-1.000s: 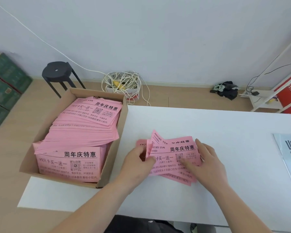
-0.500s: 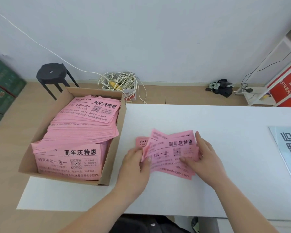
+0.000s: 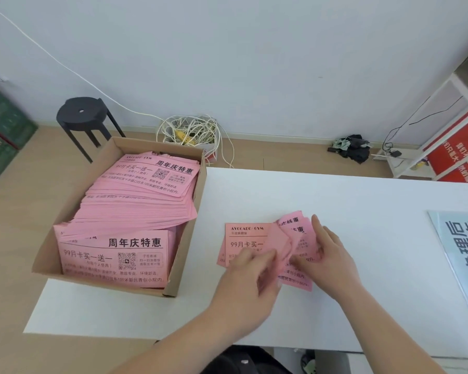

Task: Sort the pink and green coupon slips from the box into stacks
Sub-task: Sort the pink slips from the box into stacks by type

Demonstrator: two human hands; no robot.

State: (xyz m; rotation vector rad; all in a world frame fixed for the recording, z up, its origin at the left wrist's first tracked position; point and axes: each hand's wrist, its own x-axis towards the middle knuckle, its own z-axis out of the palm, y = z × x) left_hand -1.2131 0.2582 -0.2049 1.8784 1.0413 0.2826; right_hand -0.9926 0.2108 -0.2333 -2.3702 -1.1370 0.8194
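So you are near the start: your left hand (image 3: 250,268) and right hand (image 3: 327,255) each have a grip on a few pink slips (image 3: 246,236); the box (image 3: 187,238) looks almost full.

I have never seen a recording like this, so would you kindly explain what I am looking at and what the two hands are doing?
There is no machine here. This is one picture from a camera worn on a person's head, looking forward and down at their own bare hands. A white table carries a cardboard box at its left end, filled with stacked pink slips. Nearer the middle is a small fan of loose slips. The left hand pinches the fan near its middle, and the right hand grips its right side. Every slip in sight is pink; no green one shows. A pale blue poster lies at the table's right edge.
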